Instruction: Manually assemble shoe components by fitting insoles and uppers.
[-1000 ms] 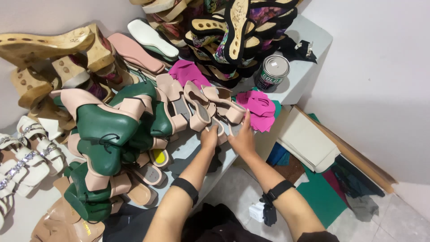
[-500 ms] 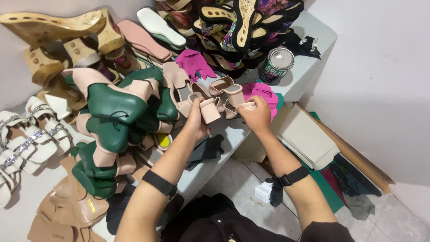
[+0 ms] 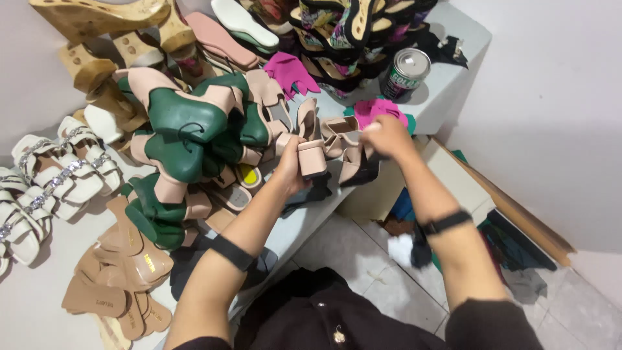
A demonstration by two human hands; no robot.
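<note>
1. The left hand grips a pale pink block-heeled sandal by its square heel, lifted just above the grey surface.
2. The right hand pinches the sandal's pink straps, fingers closed.
3. This looks like fitting or checking the upper; further handling would call for steady hold at the heel beside the green shoe lasts.
</note>
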